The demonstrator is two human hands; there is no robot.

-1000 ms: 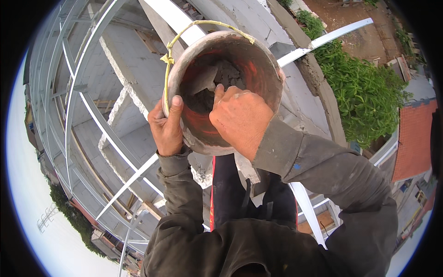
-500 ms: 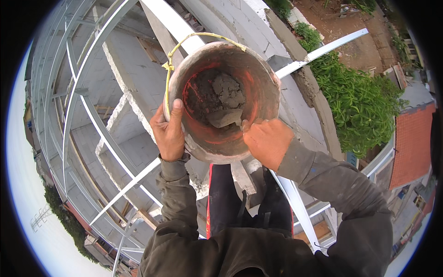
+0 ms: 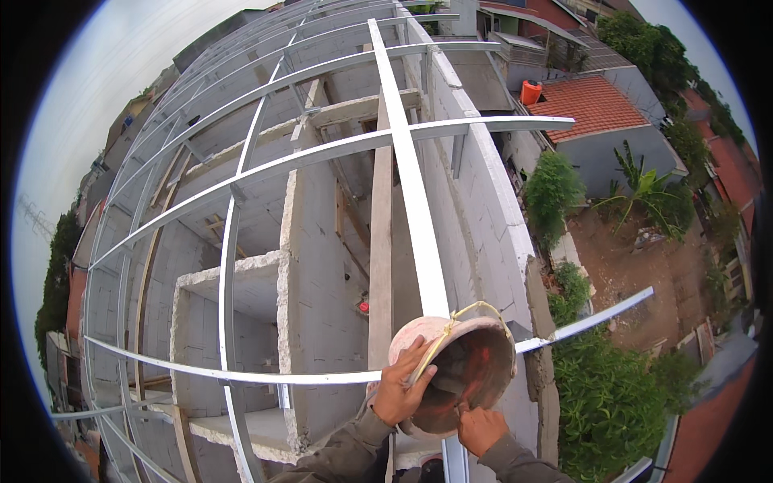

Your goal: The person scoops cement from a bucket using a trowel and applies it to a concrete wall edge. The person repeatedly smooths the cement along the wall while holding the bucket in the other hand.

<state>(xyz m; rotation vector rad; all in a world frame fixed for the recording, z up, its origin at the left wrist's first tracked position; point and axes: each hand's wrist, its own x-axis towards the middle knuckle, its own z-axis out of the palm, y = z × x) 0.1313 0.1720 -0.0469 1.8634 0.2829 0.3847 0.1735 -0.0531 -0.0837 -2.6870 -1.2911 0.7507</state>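
A mortar-crusted bucket (image 3: 417, 328), reddish inside and strung with a thin yellow cord handle (image 3: 483, 305), is tilted at the lower middle. My left hand (image 3: 400, 388) grips its left side, thumb at the rim and fingers over the outer wall. At the near right rim, my right hand (image 3: 481, 428) is closed, its fingertips just inside the bucket's mouth. It holds a trowel whose blade is lost in the bucket's shadow here. The mortar at the bottom is mostly hidden too.
A long metal roof beam (image 3: 412, 177) runs ahead from the bucket, crossed by several thin metal rafters (image 3: 322, 153). Block walls (image 3: 495, 181) and deep open rooms lie below. Past the right wall are a leafy tree (image 3: 612, 402), bare soil (image 3: 620, 262) and a tiled roof (image 3: 596, 105).
My view has lifted toward the far beams, so the bucket and both hands sit lower in it. The bucket's mouth now faces more to the right, and the mortar no longer shows plainly.
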